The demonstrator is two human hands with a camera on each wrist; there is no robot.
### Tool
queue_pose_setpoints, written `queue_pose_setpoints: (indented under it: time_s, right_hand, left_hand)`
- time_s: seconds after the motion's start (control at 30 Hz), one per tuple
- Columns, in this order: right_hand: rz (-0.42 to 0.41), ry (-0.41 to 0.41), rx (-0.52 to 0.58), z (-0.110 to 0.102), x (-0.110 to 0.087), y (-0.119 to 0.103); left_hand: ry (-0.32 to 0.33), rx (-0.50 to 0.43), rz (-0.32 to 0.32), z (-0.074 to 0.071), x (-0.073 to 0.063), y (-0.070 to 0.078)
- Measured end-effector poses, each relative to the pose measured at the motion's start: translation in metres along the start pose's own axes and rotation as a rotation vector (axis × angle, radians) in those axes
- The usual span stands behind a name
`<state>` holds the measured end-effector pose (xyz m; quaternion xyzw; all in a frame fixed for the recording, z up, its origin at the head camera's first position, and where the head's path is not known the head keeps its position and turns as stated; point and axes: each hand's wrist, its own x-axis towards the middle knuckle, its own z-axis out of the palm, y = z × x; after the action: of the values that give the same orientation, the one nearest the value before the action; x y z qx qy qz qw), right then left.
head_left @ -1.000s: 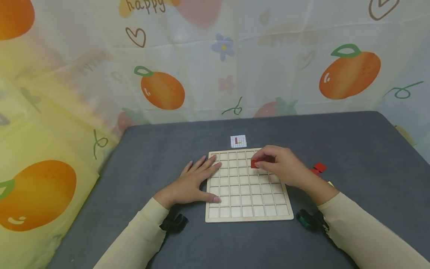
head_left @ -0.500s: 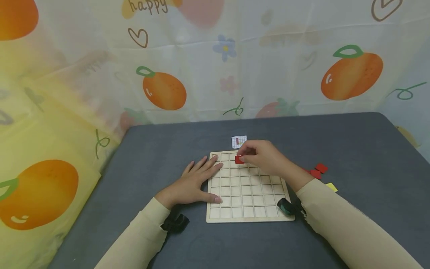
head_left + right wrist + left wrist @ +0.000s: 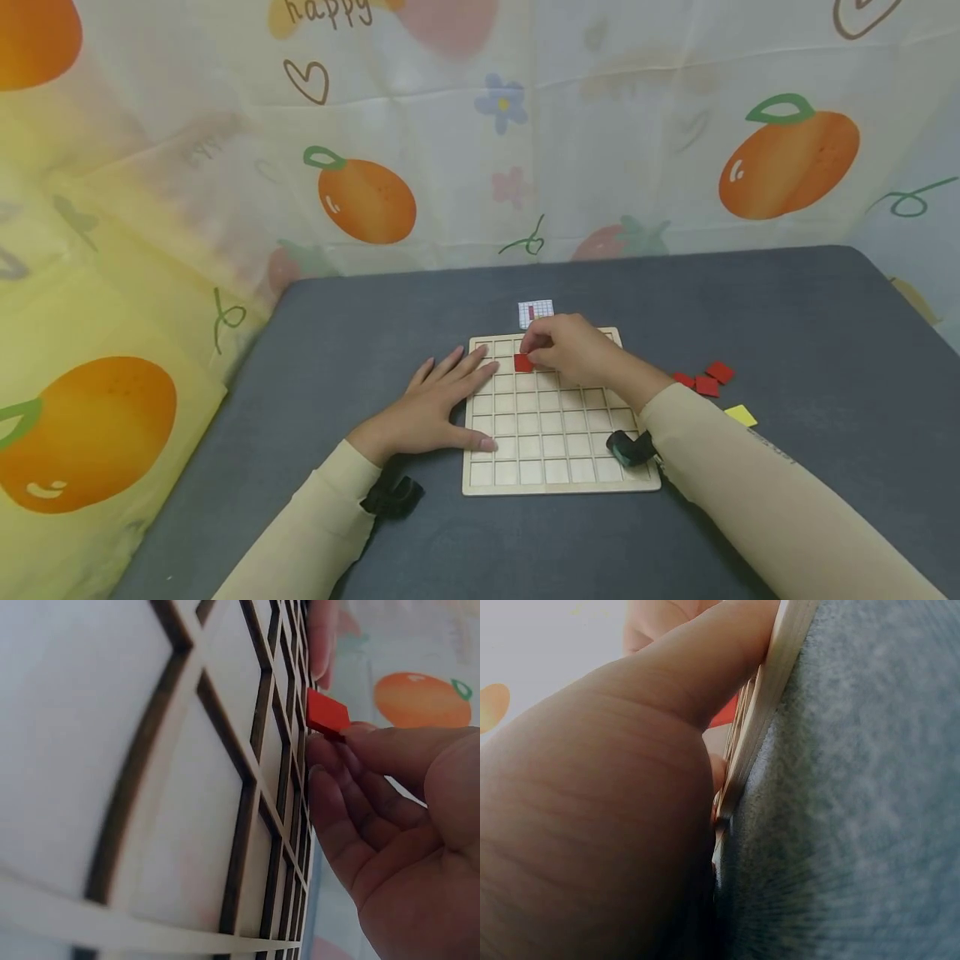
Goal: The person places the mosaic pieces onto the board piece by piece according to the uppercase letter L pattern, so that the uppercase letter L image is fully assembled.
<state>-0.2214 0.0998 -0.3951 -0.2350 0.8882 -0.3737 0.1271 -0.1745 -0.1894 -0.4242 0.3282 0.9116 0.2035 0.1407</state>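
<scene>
A wooden grid board point(image 3: 561, 486) with square cells lies on the dark grey table. My left hand point(image 3: 427, 408) rests on its left edge, fingers spread flat, with the thumb on the lower left frame. Between thumb and fingertips my right hand point(image 3: 573, 350) pinches a red square tile point(image 3: 522, 363) at the upper left cells of the board. In the right wrist view the red tile point(image 3: 328, 711) is tilted, one edge right at the grid, and the other fingers curl beneath the thumb. The left wrist view shows mostly the left hand point(image 3: 607, 780) over the board's edge point(image 3: 769, 697).
Behind the board lies a small printed card point(image 3: 536, 312) with a grid pattern, partly covered by the right hand. To the right are several red tiles point(image 3: 707, 385) and a yellow tile point(image 3: 742, 415). A fruit-patterned cloth point(image 3: 450, 125) hangs along the table's back edge.
My right hand has moved left across the board with the red tile, from the upper middle to the upper left cells. The left hand has stayed in place.
</scene>
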Motion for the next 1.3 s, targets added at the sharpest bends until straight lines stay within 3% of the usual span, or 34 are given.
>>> queue_pose_setpoints:
  time_s: [0.27, 0.5, 0.83, 1.1, 1.3]
  right_hand:
    - [0.013, -0.003, -0.021, -0.0012, 0.0008, -0.0003]
    - [-0.034, -0.024, -0.054, 0.0008, 0.0034, -0.0011]
    - [-0.011, -0.031, -0.093, 0.0041, 0.0043, -0.0001]
    - [-0.019, -0.041, -0.062, 0.0063, 0.0033, 0.0009]
    - [0.004, -0.044, 0.023, 0.0012, -0.0025, 0.0009]
  left_hand:
    - [0.003, -0.004, 0.002, -0.002, 0.0011, 0.0014]
    - [0.005, -0.002, 0.0, -0.0024, 0.001, 0.0008]
    - [0.002, -0.012, -0.013, -0.0026, -0.0004, 0.0016]
    - [0.001, -0.012, -0.015, -0.0008, -0.0021, 0.0017]
    - [-0.001, -0.012, -0.013, -0.0005, -0.0008, 0.0018]
